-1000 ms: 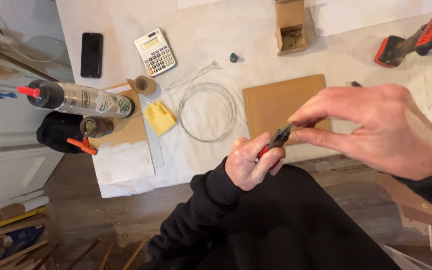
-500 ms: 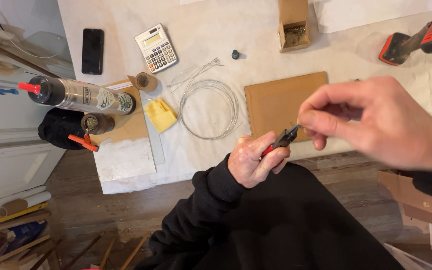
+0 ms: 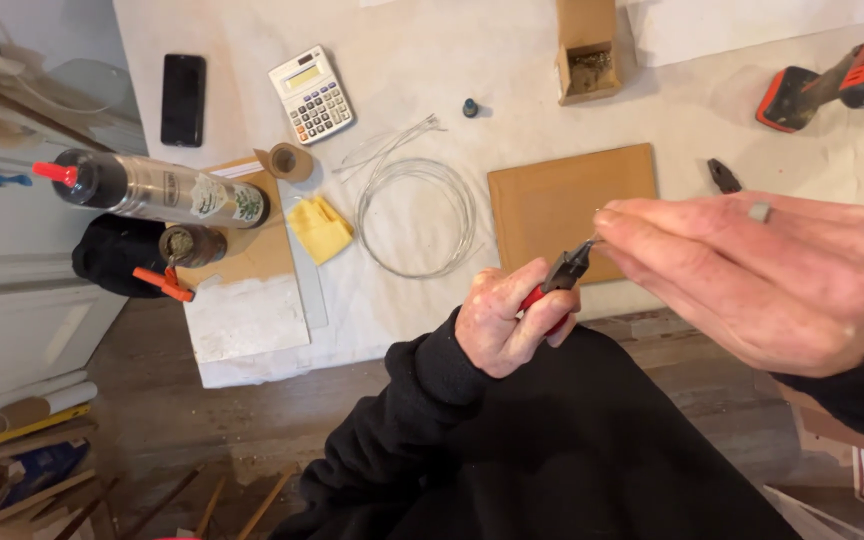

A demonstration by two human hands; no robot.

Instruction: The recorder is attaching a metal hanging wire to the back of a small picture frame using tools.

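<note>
Nearby, the cardboard box (image 3: pixel 586 50) holds small metal bits, too small to tell.

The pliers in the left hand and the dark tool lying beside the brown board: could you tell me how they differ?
The pliers have red handles and are gripped in the left hand, nose raised toward the right hand. The dark tool looks all black and lies untouched on the white cover. Both look like small hand tools.

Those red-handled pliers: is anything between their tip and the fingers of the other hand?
Nothing visible. The left hand grips the pliers, whose tip meets the right hand fingertips. Whatever small piece they pinch is too tiny to tell.
</note>
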